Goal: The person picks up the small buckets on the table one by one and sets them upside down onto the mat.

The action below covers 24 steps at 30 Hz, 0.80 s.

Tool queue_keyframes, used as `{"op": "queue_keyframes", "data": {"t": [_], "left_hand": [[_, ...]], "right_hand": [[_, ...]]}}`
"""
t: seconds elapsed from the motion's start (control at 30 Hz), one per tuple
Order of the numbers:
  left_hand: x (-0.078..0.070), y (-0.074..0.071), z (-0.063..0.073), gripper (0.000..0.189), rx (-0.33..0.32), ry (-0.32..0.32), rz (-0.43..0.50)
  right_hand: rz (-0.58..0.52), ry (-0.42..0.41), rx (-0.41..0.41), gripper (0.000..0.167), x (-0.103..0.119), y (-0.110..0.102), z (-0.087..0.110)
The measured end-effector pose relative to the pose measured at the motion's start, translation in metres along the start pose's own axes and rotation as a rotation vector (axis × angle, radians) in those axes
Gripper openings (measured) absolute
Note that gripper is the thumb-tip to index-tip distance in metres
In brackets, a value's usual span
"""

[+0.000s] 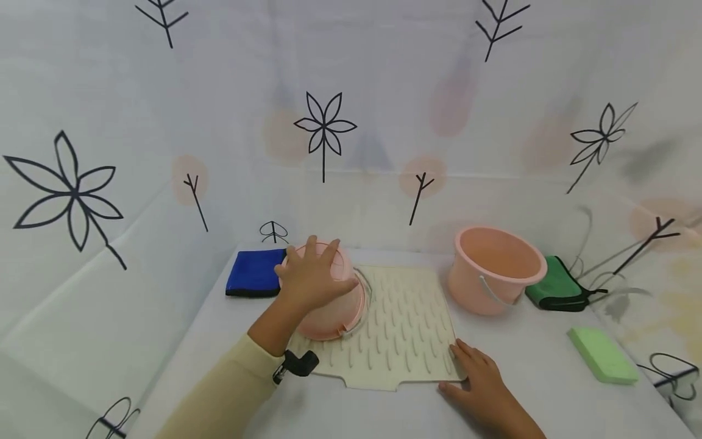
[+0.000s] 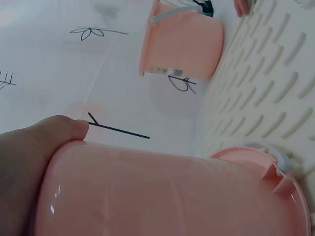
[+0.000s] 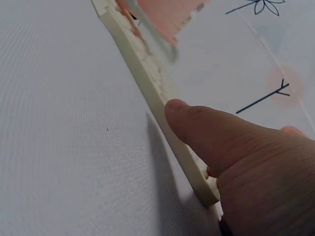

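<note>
An upside-down pink bucket (image 1: pixel 329 314) stands on the left part of a cream ridged draining board (image 1: pixel 411 317). My left hand (image 1: pixel 309 277) grips its base from above, fingers spread over it; the left wrist view shows the thumb (image 2: pixel 74 129) against the base's edge. At the board's near right corner, my right hand (image 1: pixel 482 384) holds on, with fingers along the side. In the right wrist view the thumb (image 3: pixel 197 125) presses the board's near edge (image 3: pixel 157 108); the other fingers are mostly hidden there.
A second pink bucket (image 1: pixel 488 286) stands upright right of the board, its handle hanging down. Behind it lies a green folded cloth (image 1: pixel 559 286). A light green sponge (image 1: pixel 603 356) is at the right, a blue cloth (image 1: pixel 252 273) at the back left. Patterned curtains surround the table.
</note>
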<state>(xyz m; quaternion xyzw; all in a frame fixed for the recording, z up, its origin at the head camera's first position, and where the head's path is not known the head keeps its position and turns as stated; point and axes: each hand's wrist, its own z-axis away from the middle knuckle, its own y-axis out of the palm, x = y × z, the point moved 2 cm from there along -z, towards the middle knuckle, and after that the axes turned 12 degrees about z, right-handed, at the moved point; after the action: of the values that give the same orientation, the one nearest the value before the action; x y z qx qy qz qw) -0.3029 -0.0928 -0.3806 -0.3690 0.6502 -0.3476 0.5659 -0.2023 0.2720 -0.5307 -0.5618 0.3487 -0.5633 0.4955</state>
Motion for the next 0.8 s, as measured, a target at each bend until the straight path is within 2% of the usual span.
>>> {"op": "queue_keyframes", "data": {"t": [0.1,0.23,0.33,0.57,0.8], "left_hand": [[-0.007,0.002,-0.003,0.1,0.009,0.042,-0.023],[-0.006,0.001,-0.01,0.098,0.035,0.066,-0.053],[-0.005,0.002,-0.012,0.096,0.073,0.08,-0.041],[-0.011,0.002,-0.019,0.094,0.136,0.08,-0.039],[-0.019,0.003,-0.025,0.095,0.191,0.067,-0.077]], "right_hand": [[0.009,0.015,0.0,0.109,-0.003,0.0,-0.002],[-0.013,0.007,-0.02,0.107,0.0,-0.002,-0.001],[-0.02,-0.011,-0.04,0.103,0.002,-0.002,0.001],[0.013,-0.05,-0.09,0.095,-0.002,0.0,0.001],[-0.012,-0.026,-0.065,0.097,-0.003,0.001,0.002]]}}
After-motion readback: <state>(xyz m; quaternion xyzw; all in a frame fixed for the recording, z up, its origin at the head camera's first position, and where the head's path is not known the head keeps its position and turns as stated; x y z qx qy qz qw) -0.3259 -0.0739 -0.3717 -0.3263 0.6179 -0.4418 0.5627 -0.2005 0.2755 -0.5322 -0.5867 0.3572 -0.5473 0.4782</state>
